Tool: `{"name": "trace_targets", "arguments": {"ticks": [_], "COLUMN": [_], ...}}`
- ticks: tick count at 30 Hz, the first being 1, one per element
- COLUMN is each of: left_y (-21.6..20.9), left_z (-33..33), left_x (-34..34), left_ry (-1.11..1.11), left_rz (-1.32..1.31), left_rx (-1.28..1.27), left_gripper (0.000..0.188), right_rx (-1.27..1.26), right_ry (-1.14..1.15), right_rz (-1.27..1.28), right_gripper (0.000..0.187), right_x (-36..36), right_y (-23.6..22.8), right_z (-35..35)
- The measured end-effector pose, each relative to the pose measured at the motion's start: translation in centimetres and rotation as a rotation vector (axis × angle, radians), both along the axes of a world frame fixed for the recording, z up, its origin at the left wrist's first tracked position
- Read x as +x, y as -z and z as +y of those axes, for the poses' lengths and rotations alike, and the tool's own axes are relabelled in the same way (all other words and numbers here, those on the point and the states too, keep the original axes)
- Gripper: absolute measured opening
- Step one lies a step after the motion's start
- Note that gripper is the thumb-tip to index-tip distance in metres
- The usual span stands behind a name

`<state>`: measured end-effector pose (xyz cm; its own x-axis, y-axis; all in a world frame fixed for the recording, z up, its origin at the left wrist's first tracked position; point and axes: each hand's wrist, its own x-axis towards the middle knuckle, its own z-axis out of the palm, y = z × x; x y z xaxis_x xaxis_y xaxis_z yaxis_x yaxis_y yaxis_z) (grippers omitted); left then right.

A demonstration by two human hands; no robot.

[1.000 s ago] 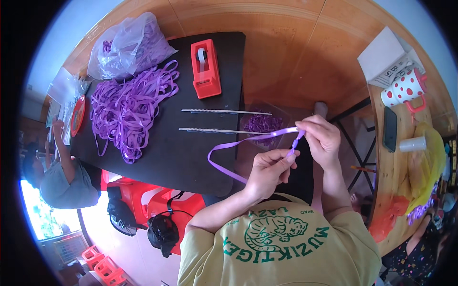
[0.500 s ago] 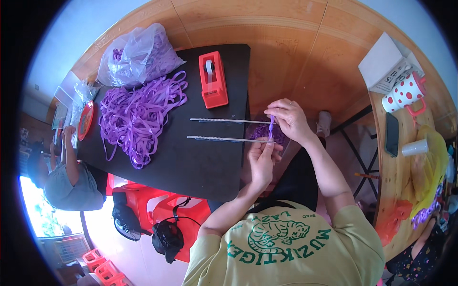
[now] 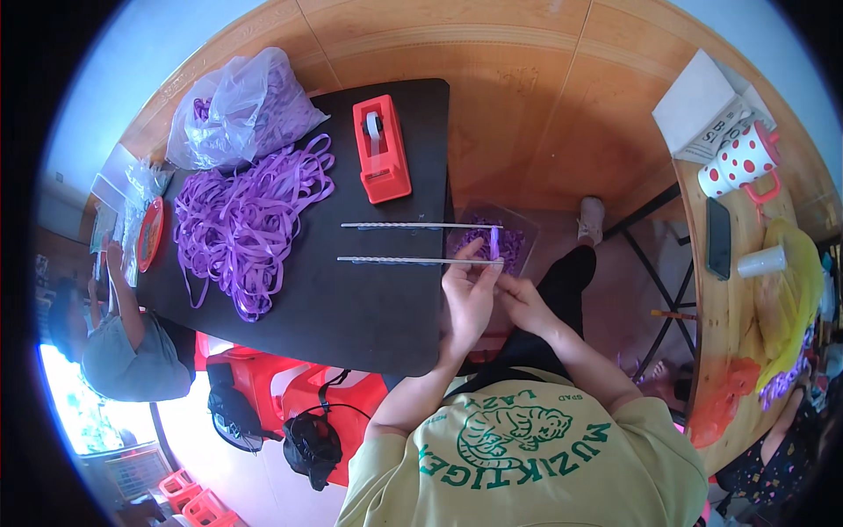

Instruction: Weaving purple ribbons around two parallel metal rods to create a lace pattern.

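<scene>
My left hand and my right hand meet just past the right edge of the black table. Together they pinch a short folded piece of purple ribbon, which stands upright above the fingertips. Two thin pale strips lie side by side and stick out over the table edge, the nearer one touching my left fingers. Behind the ribbon, lower down, a clear bag with purple pieces shows. A red tape dispenser stands farther back. A loose pile of purple ribbon covers the table's left part.
A clear plastic bag of ribbon lies at the far left corner. Another person sits at the table's left end by a red plate. On the wooden table to the right stand a dotted mug, phone and paper cup. Red stools stand below.
A second ago a long ribbon loop stretched between my hands, the right one raised. The hands have since come together at the table edge and only a short piece shows.
</scene>
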<state>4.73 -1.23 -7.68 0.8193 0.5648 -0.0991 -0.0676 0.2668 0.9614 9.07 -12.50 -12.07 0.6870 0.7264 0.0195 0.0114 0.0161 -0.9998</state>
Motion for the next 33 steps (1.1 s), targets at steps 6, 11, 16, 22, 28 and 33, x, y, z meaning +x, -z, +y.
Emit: {"name": "trace_targets", "arguments": {"ticks": [6,11,16,22,28,33], "left_y": [0.5,1.1,0.9,1.0,-1.3,-1.6], "left_z": [-0.2,-0.4,-0.3,-0.6,-1.8,-1.4], "left_x": [0.1,0.0,0.0,-1.3,-2.6,-3.2], "left_ry": [0.009,0.023,0.05,0.164,0.121,0.161], "left_rz": [0.023,-0.023,0.008,-0.127,-0.018,-0.001], "left_rx": [-0.099,-0.195,-0.346,-0.476,-0.439,-0.519], "left_gripper": [0.012,0.007,0.003,0.013,0.015,0.015], "right_rx": [-0.037,0.113,0.052,-0.295,-0.111,-0.049], "right_ry": [-0.259,-0.351,-0.484,0.313,0.469,0.432], "right_rz": [0.197,0.511,0.594,-0.654,-1.042,-1.083], "right_gripper": [0.023,0.023,0.024,0.01,0.025,0.029], "right_x": [-0.7,-2.1,-2.6,-0.3,2.0,1.7], "right_y": [0.4,0.6,2.5,3.2,-4.6,-5.1], "right_z": [-2.4,-2.5,-3.0,-3.0,-1.6,-1.1]}}
